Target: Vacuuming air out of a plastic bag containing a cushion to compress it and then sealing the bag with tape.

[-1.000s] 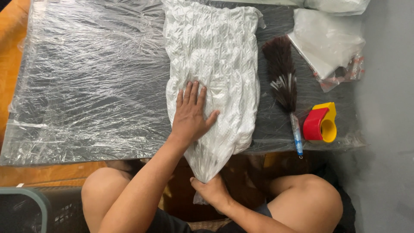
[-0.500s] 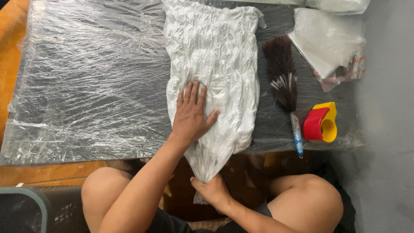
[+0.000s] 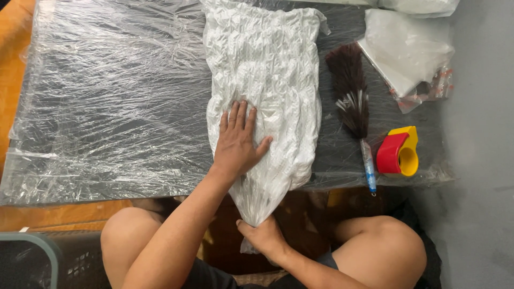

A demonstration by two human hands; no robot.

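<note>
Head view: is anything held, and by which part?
Right hand grips the white crinkled cloth in clear plastic at its gathered lower end; left hand presses flat on it.

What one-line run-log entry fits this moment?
left hand: flat on white crinkled cloth | right hand: pinching its gathered lower end | beside: feather duster, red-yellow tape dispenser

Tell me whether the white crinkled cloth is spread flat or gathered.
Gathered at one end: the white cloth narrows into the right hand; the left hand presses its wider part flat.
</note>
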